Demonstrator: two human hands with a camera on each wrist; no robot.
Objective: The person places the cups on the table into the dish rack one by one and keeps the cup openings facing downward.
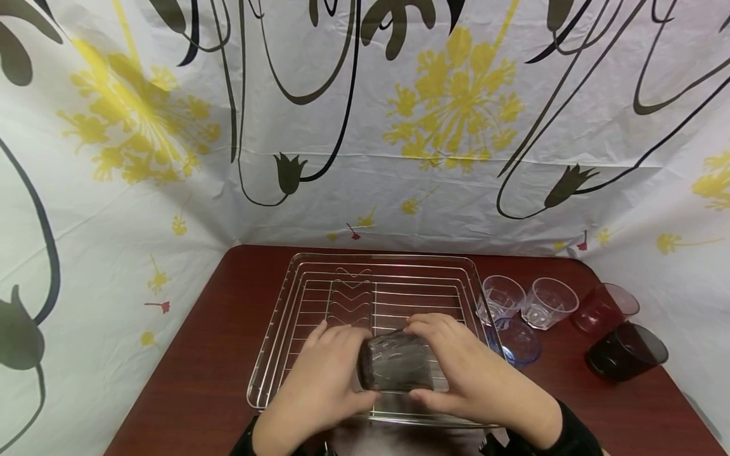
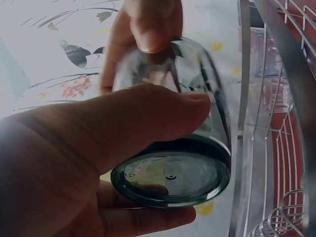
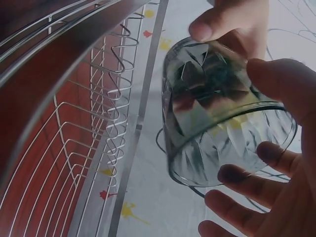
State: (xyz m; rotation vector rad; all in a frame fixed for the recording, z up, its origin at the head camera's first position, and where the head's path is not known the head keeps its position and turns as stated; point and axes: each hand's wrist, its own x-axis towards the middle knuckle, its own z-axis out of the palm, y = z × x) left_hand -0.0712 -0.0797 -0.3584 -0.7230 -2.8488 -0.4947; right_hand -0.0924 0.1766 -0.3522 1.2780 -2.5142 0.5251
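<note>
A dark, see-through drinking glass [image 1: 397, 361] lies on its side in the air between both hands, over the front of the wire dish rack [image 1: 419, 297]. Its thick base is at the left, and its open rim points right. At the base end, my left hand [image 1: 327, 377] grips it, thumb across the near side and fingers behind. My right hand [image 1: 470, 380] holds the rim end; in the right wrist view its thumb and fingertips [image 3: 237, 174] are at the rim of the faceted glass [image 3: 207, 98].
Right of the rack stand two clear glasses [image 1: 549, 304], a blue glass [image 1: 518, 342], a red glass [image 1: 604, 309] and a black glass [image 1: 626, 352]. The rack has a wavy wire divider [image 1: 349, 294]. A patterned cloth [image 1: 319, 215] hangs behind the dark red table [image 1: 188, 367].
</note>
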